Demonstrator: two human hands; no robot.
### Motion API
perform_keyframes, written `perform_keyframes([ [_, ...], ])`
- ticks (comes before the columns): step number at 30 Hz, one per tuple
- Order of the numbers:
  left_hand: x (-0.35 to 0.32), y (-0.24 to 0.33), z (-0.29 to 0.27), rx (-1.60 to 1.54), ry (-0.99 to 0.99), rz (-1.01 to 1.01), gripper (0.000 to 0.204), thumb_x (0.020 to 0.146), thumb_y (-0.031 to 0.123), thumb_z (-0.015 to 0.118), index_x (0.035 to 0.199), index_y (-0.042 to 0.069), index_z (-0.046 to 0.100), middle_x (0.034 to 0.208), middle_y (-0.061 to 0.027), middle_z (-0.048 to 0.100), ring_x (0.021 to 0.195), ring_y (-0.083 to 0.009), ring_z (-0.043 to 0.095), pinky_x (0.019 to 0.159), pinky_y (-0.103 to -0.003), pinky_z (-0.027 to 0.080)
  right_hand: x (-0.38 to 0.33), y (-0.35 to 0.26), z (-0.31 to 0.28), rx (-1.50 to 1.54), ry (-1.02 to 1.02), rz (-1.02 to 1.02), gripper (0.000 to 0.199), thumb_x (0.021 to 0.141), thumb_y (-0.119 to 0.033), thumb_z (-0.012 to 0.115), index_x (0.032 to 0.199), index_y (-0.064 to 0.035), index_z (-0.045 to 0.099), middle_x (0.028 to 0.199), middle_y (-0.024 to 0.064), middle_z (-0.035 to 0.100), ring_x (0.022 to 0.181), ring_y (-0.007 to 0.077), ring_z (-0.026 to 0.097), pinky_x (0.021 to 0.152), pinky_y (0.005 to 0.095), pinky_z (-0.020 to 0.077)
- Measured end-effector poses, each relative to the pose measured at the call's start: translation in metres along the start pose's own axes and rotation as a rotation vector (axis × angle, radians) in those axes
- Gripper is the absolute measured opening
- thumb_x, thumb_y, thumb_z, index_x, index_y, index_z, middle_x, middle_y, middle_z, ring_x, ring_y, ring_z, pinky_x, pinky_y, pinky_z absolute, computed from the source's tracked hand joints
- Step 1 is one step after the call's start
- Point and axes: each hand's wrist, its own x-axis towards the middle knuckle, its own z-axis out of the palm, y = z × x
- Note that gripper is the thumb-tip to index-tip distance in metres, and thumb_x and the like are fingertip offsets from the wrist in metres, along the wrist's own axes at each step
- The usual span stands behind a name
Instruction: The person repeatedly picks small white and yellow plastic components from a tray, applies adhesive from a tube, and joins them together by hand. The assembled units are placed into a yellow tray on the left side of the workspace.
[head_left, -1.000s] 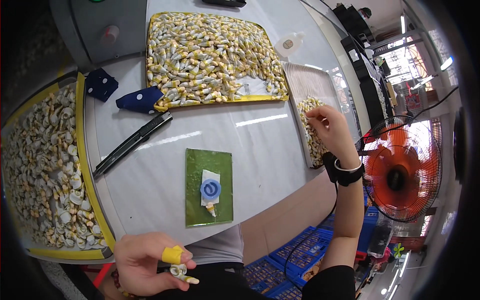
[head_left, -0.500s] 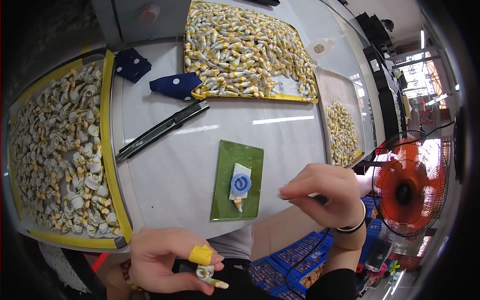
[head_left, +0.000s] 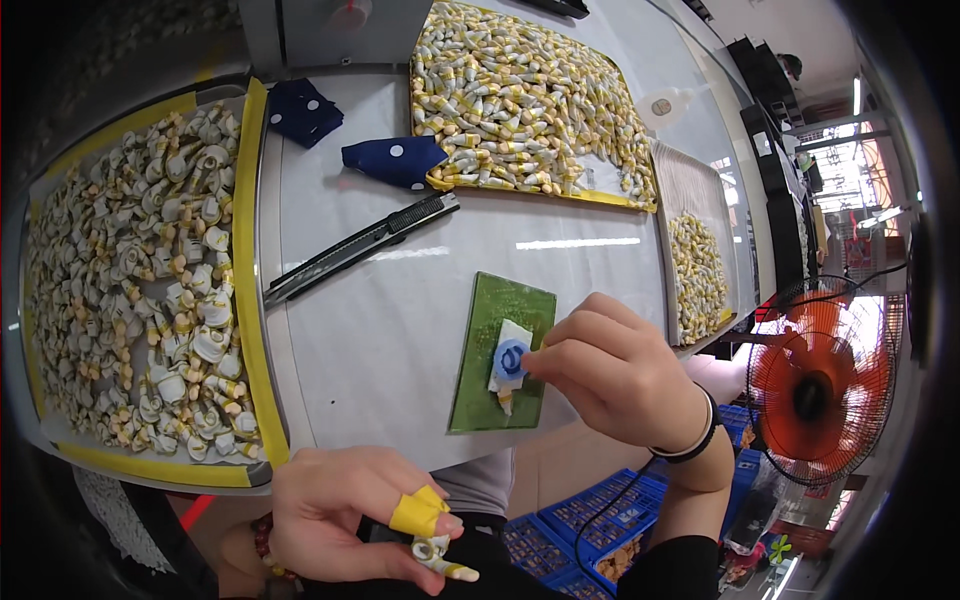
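The pale table (head_left: pixel 370 370) carries 3 trays of small white, yellow and peach pieces. The left tray (head_left: pixel 248 250) has a broad yellow border; the upper tray (head_left: pixel 600 199) is edged in yellow and nearly full; the slim right tray (head_left: pixel 690 180) is partly filled. Beyond the table stands an orange fan (head_left: pixel 815 395).

The right hand (head_left: pixel 620 375) has its thumb and index fingertip pressed together at the right rim of a blue cup; whether anything tiny sits between them I cannot tell. The left hand (head_left: pixel 335 510), yellow tape around 1 finger, pinches a white-and-yellow piece (head_left: pixel 445 557) between thumb and index finger, in front of the table edge.

A long black tool (head_left: pixel 365 248) lies diagonally, near 2 navy cloths (head_left: pixel 395 162) with white dots. On the green plate (head_left: pixel 480 340), the blue cup (head_left: pixel 508 358) sits on a white pad (head_left: pixel 517 331), with 1 more piece (head_left: pixel 505 401) just below. The white bottle (head_left: pixel 665 106) bears a round label, too small to read.

Since 0.5 s ago, the table scene has shifted rightward in view, and the right hand has come from beside the plate to the cup. The left hand's pinch is unchanged.
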Motion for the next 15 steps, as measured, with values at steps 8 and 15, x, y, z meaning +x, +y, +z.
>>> perform_keyframes([
  [8, 0.003, -0.004, -0.002, 0.165, -0.034, 0.101, 0.036, 0.058, 0.012, 0.087, 0.085, 0.004, 0.065, 0.081, -0.0092, 0.067, 0.07, -0.0183, 0.062, 0.07, -0.035, 0.051, 0.001, -0.009, 0.006, 0.034, 0.109, 0.011, 0.021, 0.063, 0.003, 0.065, 0.083, -0.0037, 0.063, 0.074, 0.0057, 0.056, 0.068, 0.0218, 0.055, 0.055, 0.0288, 0.0467],
  [15, 0.008, -0.001, 0.005, 0.426, -0.034, 0.278, 0.034, 0.063, 0.005, 0.082, 0.092, 0.001, 0.066, 0.089, -0.0082, 0.067, 0.073, -0.023, 0.063, 0.068, -0.034, 0.053, -0.007, -0.045, 0.008, 0.514, 0.417, -0.01, 0.019, 0.063, 0.005, 0.072, 0.077, -0.0053, 0.065, 0.067, 0.0064, 0.063, 0.054, 0.0188, 0.059, 0.048, 0.0267, 0.0464],
])
